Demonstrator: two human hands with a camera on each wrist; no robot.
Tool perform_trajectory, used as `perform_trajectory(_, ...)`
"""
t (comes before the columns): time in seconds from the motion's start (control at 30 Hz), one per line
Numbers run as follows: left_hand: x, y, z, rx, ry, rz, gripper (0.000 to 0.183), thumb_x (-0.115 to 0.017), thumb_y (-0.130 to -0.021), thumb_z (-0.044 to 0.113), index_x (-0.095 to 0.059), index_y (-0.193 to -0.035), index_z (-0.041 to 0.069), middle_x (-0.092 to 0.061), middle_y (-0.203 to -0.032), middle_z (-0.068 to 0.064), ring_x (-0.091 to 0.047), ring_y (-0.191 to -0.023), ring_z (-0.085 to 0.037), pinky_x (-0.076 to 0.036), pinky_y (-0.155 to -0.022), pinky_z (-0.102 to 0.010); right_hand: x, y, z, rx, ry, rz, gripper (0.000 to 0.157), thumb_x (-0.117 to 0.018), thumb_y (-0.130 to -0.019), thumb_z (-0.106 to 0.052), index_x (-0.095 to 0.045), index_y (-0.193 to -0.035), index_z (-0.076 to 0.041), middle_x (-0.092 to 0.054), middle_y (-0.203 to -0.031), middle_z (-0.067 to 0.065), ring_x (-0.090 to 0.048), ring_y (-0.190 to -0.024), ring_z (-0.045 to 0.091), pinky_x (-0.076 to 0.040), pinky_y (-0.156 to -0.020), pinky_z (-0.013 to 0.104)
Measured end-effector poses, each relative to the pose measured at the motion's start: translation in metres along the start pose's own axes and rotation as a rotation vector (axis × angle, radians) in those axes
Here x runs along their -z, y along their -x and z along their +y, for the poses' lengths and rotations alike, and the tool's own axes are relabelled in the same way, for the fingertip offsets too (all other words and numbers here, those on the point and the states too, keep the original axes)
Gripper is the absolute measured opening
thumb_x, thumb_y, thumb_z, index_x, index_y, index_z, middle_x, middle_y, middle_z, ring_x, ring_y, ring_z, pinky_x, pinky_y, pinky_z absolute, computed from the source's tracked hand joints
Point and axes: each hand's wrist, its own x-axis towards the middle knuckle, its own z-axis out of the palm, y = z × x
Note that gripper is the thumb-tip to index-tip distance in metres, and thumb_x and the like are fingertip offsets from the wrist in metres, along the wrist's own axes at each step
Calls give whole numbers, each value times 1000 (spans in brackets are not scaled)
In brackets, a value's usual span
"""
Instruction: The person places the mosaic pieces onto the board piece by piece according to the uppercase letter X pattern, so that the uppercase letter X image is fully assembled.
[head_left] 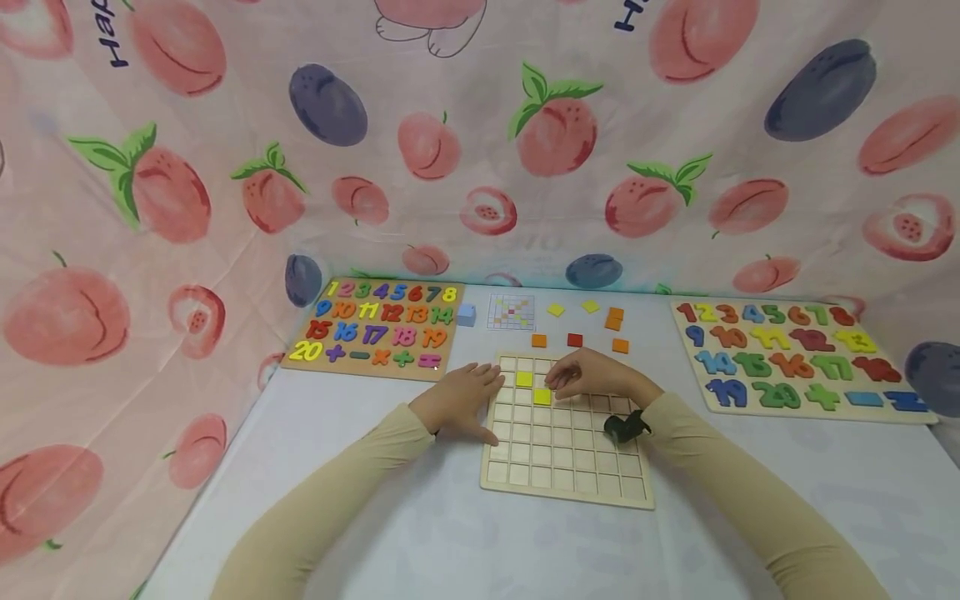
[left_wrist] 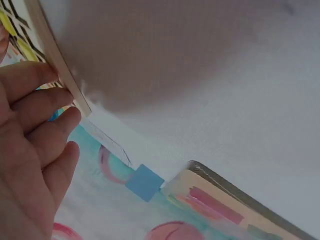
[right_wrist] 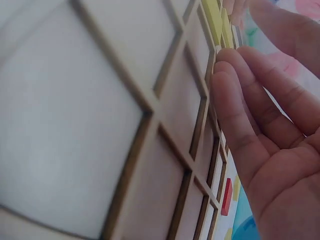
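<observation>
A square wooden grid board (head_left: 551, 482) lies on the table, with a yellow tile (head_left: 524, 379) and a second yellow tile (head_left: 542, 397) set diagonally in its cells. My left hand (head_left: 462, 402) rests along the board's left side, fingers spread; in the left wrist view its fingertips (left_wrist: 70, 95) meet the wooden edge. Over the upper cells, my right hand (head_left: 592, 373) has its bent fingertips right beside the second yellow tile. In the right wrist view the right fingers (right_wrist: 230, 100) touch the grid close to the yellow tiles (right_wrist: 214, 22), and no piece shows between them.
Behind the board lie orange tiles (head_left: 620, 346), a red tile (head_left: 574, 340), loose yellow tiles (head_left: 556, 309) and a printed pattern card (head_left: 512, 312). A blue block stack (head_left: 466, 315) stands beside the card. Number puzzle boards flank the area, one left (head_left: 390, 369), one right (head_left: 810, 408).
</observation>
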Motion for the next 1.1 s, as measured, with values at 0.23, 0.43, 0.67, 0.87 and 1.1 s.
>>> perform_trajectory(0.23,-13,1,-5,5,39,21,106,-55,-75,74,-18,-151,11,-15,-159,-6,-15,-147,-21,-14,-121,-34,0,1,0,-4,-15,-1,27,-72,-82,-16,-69,-106,-5,-71,-100,7,-65,-86,12,-54,-79,23)
perform_trajectory(0.43,-21,2,-6,-9,38,42,105,-50,-78,75,-13,-152,11,-11,-159,-5,-9,-148,-19,-12,-121,-33,4,2,3,14,-15,-7,31,-72,-83,-19,-68,-109,-4,-71,-102,8,-65,-87,10,-54,-81,24)
perform_trajectory(0.67,-18,7,-4,-31,56,43,102,-47,-81,72,-12,-151,7,-9,-159,-9,-9,-148,-23,-14,-121,-36,28,5,12,-22,-96,91,33,-67,-86,-14,-64,-116,1,-68,-110,17,-65,-95,18,-55,-83,28)
perform_trajectory(0.87,-19,7,-6,-30,25,10,102,-42,-83,74,-6,-152,8,-3,-160,-8,-4,-148,-21,-11,-122,-34,49,-1,23,-90,-83,257,34,-68,-85,-11,-63,-117,2,-66,-112,21,-65,-98,25,-54,-88,35)
perform_trajectory(1.1,-22,6,-7,-34,28,-14,102,-40,-83,74,-2,-152,10,1,-160,-6,0,-148,-19,-10,-122,-33,60,-10,37,-126,-55,342,39,-71,-83,-9,-62,-118,3,-65,-114,23,-64,-99,28,-53,-90,39)
